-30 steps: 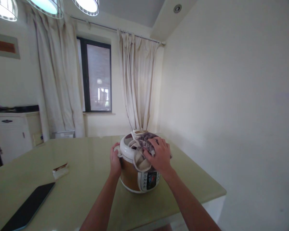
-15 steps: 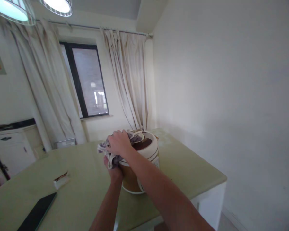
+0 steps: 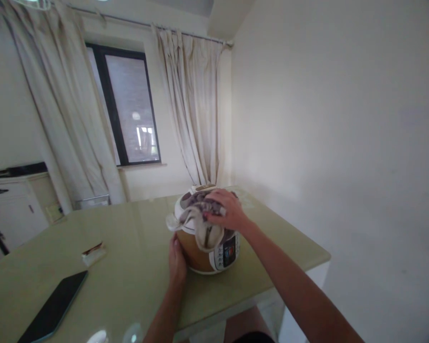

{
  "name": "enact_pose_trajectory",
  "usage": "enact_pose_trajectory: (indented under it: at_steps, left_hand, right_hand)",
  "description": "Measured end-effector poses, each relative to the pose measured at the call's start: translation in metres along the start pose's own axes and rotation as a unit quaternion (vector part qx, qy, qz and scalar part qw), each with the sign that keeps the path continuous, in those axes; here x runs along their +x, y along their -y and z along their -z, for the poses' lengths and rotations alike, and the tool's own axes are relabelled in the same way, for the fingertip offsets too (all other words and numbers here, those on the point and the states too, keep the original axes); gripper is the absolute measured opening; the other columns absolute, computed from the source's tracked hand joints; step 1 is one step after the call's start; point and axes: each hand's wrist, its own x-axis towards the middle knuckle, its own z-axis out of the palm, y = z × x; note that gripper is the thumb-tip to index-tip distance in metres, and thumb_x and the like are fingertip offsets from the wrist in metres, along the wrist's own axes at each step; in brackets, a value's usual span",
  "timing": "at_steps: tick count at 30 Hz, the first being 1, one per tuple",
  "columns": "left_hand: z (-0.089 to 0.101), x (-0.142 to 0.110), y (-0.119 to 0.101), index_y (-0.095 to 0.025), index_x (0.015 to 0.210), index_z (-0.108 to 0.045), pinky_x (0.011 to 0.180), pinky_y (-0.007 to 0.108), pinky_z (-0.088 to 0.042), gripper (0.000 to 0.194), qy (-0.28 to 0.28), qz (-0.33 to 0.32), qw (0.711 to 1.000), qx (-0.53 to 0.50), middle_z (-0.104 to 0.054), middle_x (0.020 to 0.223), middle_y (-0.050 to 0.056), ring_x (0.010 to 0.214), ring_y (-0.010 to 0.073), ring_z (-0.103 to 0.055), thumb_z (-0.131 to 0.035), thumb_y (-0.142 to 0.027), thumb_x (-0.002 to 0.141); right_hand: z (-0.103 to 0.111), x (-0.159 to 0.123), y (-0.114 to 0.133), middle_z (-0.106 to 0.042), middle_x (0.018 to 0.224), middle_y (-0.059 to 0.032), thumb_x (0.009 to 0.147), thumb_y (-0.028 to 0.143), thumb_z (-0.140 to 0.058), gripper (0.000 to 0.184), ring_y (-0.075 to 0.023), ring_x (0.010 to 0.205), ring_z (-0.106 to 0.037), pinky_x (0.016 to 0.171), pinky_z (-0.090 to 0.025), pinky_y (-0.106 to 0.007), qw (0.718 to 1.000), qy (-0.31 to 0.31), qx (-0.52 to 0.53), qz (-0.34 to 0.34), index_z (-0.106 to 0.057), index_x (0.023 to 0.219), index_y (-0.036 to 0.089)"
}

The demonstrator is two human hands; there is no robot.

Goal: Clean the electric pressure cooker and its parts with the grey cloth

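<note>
A white and brown electric pressure cooker (image 3: 194,248), with a button panel on its front right, stands on the pale green table. Bunched over its lid is a grey-purple patterned cloth (image 3: 200,206) with a whitish border, one flap hanging down the front. My right hand (image 3: 230,209) grips that cloth on the lid's right part, fingers closed on it. Low on the cooker's left side, my left hand (image 3: 178,263) lies flat against the wall with nothing in it. Its fingertips are partly hidden by the cooker.
On the left of the table (image 3: 128,257) lie a dark phone (image 3: 53,305) and a small white packet (image 3: 93,254). A wall (image 3: 336,143) rises on the right. Curtains (image 3: 196,109) and a window (image 3: 130,109) are behind, a white cabinet (image 3: 12,205) far left.
My right hand has moved the cloth from the lid's left edge to its right part. My left hand has slid lower on the cooker's side, and the panel shows more. The view has tilted down.
</note>
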Motion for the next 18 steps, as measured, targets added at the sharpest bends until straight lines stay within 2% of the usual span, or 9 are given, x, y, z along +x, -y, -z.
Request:
enact_pose_trajectory:
  at_steps: [3,6,8,10,13,15,18]
  left_hand:
    - [-0.004,-0.003,0.003,-0.021,0.15,-0.053,0.129,0.051,-0.031,0.067,0.014,0.01,0.999,-0.032,-0.055,0.157,0.014,0.151,0.0321,-0.045,-0.04,-0.066,0.102]
    - [-0.007,-0.004,0.006,-0.023,0.153,-0.051,0.132,0.051,-0.023,0.07,0.01,0.007,0.999,-0.04,-0.049,0.163,0.013,0.156,0.0312,-0.038,-0.043,-0.069,0.101]
    - [-0.009,-0.004,0.009,-0.024,0.156,-0.048,0.133,0.05,-0.022,0.071,0.015,-0.003,0.999,-0.047,-0.046,0.166,0.013,0.158,0.0304,-0.036,-0.042,-0.069,0.101]
    - [-0.011,-0.003,0.014,-0.023,0.158,-0.046,0.133,0.049,-0.022,0.074,0.02,-0.01,0.998,-0.057,-0.044,0.167,0.014,0.158,0.0297,-0.034,-0.041,-0.07,0.101]
    - [-0.013,-0.001,0.019,-0.021,0.16,-0.044,0.133,0.049,-0.022,0.079,0.019,-0.013,0.997,-0.077,-0.043,0.168,0.015,0.158,0.0306,-0.034,-0.041,-0.072,0.1]
    - [-0.013,0.001,0.02,-0.02,0.16,-0.044,0.133,0.048,-0.023,0.082,0.023,-0.007,0.996,-0.09,-0.043,0.167,0.016,0.158,0.0315,-0.035,-0.042,-0.074,0.098]
    - [-0.013,0.002,0.019,-0.019,0.159,-0.045,0.13,0.044,-0.029,0.085,0.03,0.0,0.995,-0.098,-0.045,0.165,0.017,0.156,0.0307,-0.039,-0.042,-0.077,0.097]
  right_hand:
    - [0.011,0.005,-0.037,-0.074,0.107,-0.0087,0.09,0.035,-0.072,0.027,-0.0218,0.103,-0.067,0.095,-0.051,-0.036,0.984,-0.058,-0.022,-0.166,-0.074,0.11,0.018]
    - [0.011,0.007,-0.061,-0.074,0.1,-0.0076,0.091,0.038,-0.068,0.023,-0.0222,0.095,-0.068,0.089,-0.053,-0.037,0.963,-0.079,-0.041,-0.253,-0.074,0.104,0.02]
    - [0.007,-0.001,-0.063,-0.073,0.099,-0.0067,0.092,0.043,-0.065,0.027,-0.0232,0.095,-0.067,0.09,-0.054,-0.039,0.95,-0.118,-0.048,-0.286,-0.074,0.107,0.022]
    - [-0.002,-0.02,-0.054,-0.07,0.104,-0.0083,0.094,0.047,-0.061,0.034,-0.0249,0.101,-0.066,0.095,-0.053,-0.043,0.939,-0.187,-0.054,-0.284,-0.072,0.114,0.021]
    - [-0.026,-0.074,-0.024,-0.061,0.117,-0.0131,0.097,0.044,-0.058,0.04,-0.0284,0.114,-0.061,0.101,-0.052,-0.048,0.933,-0.28,-0.066,-0.218,-0.065,0.127,0.019]
    - [-0.048,-0.118,-0.002,-0.055,0.125,-0.0152,0.093,0.041,-0.063,0.047,-0.0315,0.118,-0.058,0.098,-0.054,-0.051,0.941,-0.275,-0.084,-0.177,-0.059,0.136,0.022]
    - [-0.081,-0.177,0.022,-0.049,0.132,-0.0168,0.087,0.04,-0.072,0.052,-0.0354,0.119,-0.056,0.092,-0.055,-0.053,0.955,-0.237,-0.138,-0.114,-0.06,0.135,0.026]
